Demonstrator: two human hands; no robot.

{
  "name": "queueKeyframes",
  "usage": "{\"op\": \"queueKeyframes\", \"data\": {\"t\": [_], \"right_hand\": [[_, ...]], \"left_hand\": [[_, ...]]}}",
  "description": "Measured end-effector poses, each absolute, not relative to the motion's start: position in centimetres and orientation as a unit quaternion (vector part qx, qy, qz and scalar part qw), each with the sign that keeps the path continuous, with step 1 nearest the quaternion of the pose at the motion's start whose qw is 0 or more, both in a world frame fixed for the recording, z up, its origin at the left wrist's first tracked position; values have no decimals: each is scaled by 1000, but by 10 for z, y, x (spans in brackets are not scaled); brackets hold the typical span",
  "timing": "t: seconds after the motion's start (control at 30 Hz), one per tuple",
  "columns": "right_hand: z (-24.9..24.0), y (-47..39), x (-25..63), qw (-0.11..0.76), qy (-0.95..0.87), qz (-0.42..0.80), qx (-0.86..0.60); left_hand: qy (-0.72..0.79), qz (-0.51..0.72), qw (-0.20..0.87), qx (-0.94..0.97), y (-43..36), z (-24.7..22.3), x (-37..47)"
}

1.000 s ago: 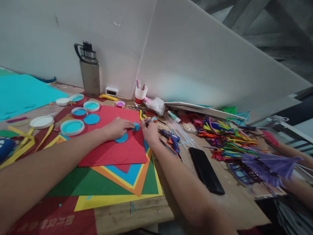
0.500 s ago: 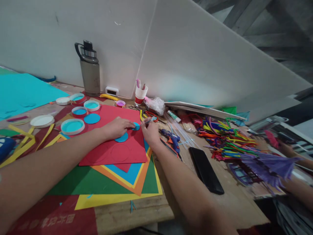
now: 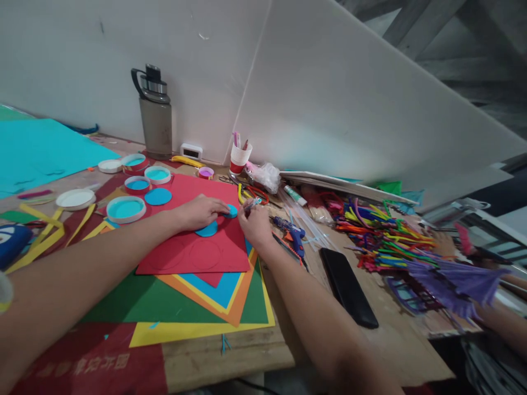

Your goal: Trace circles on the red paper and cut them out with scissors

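My left hand [image 3: 205, 212] reaches over a sheet of red paper [image 3: 234, 258], its curved fingertips holding a small blue disc [image 3: 231, 211] down near the sheet's right side. A larger blue disc [image 3: 207, 229] lies just under this hand. My right hand [image 3: 254, 224] is closed around a slim pen [image 3: 252, 205], its point hidden by the fingers, close beside the small disc. Round outlines are drawn on the lower part of the red paper. Another blue disc [image 3: 158, 197] lies at the paper's upper left edge.
Round lids [image 3: 125, 209] stand at left, near a water bottle [image 3: 156, 115]. Right of my hands lie a glue gun [image 3: 293, 233], a black phone-like slab [image 3: 348, 288] and many pipe cleaners [image 3: 382, 236]. A paper cup [image 3: 240, 156] holds pens. Another person's arm [image 3: 504, 323] is at far right.
The view has shifted slightly, so everything sits a little farther right. Both hands stay at the small disc, which looks flatter on the red paper now.
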State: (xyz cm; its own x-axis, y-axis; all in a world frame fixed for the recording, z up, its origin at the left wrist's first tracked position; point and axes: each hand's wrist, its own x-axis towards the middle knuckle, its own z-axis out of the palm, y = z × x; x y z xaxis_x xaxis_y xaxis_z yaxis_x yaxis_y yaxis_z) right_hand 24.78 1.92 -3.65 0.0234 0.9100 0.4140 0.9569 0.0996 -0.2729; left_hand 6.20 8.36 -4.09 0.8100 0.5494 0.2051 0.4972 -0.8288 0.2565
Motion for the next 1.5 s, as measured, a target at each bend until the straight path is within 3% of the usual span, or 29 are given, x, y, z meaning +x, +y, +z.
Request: {"op": "queueKeyframes", "data": {"t": [0.47, 0.97, 1.5], "right_hand": [[-46, 15, 241, 295, -719, -54, -627], [-38, 12, 236, 372, -726, 69, -575], [-38, 12, 229, 336, -740, 72, -578]], "left_hand": [[272, 115, 111, 949, 79, -31, 63], [342, 116, 137, 922, 76, -30, 62], [327, 120, 132, 928, 78, -34, 62]]}}
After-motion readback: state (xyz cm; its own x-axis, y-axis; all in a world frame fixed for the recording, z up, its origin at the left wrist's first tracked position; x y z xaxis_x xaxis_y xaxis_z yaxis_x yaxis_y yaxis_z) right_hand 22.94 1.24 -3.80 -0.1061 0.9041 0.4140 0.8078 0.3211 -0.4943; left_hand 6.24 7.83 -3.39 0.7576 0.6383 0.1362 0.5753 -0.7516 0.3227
